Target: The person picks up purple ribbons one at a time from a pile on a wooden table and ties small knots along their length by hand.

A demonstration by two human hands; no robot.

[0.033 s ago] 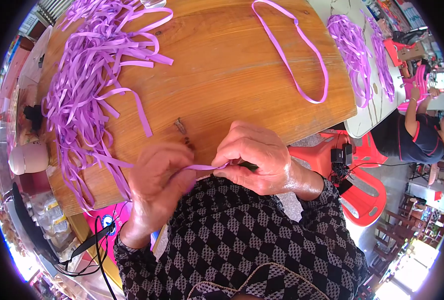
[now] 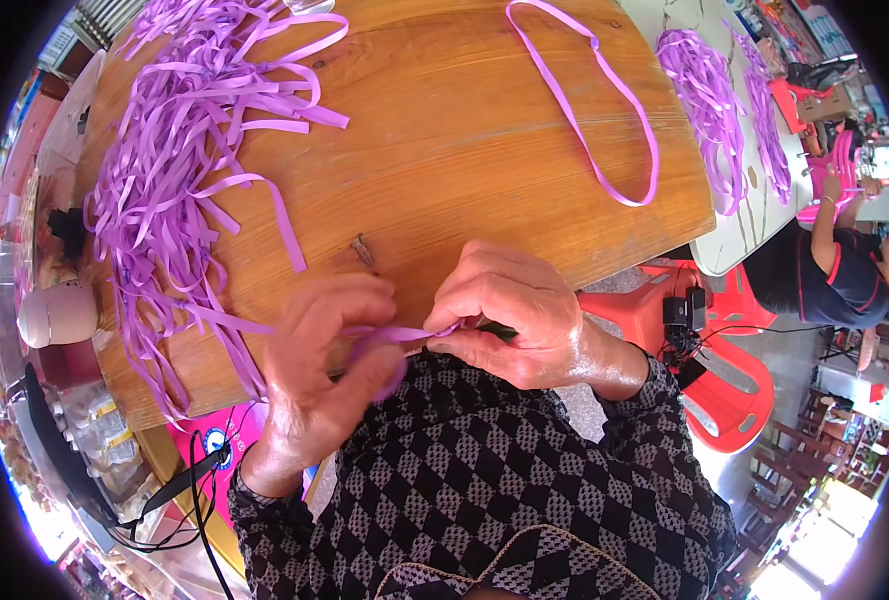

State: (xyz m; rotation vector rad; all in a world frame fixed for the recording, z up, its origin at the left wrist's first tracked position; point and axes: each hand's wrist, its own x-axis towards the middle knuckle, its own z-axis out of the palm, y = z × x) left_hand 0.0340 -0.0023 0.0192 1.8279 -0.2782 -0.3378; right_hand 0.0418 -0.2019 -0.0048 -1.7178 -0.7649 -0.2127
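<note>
In front of my body, a purple ribbon (image 2: pixel 405 333) stretches between my two hands. My right hand (image 2: pixel 510 315) pinches it between thumb and fingertips, with a small dark green thing just behind the pinch. My left hand (image 2: pixel 320 350) is a little blurred, its thumb and fingers apart, and the ribbon curls loosely in the gap between them. Left of the hands lies a large tangled heap of purple ribbons (image 2: pixel 180 150). One knotted ribbon loop (image 2: pixel 655 150) rests by itself at the far right of the wooden table (image 2: pixel 445 130).
More purple ribbon bundles (image 2: pixel 710 120) lie on a white marbled table (image 2: pixel 730 240) at the right. Red plastic stools (image 2: pixel 730 395) stand below it, with a black adapter and cable. A rounded pale pink device (image 2: pixel 60 315) sits at the left edge. Another person (image 2: pixel 845 270) is at far right.
My left thumb and fingers have parted, and the ribbon between them has slackened into a curl. My right hand keeps its pinch in the same place.
</note>
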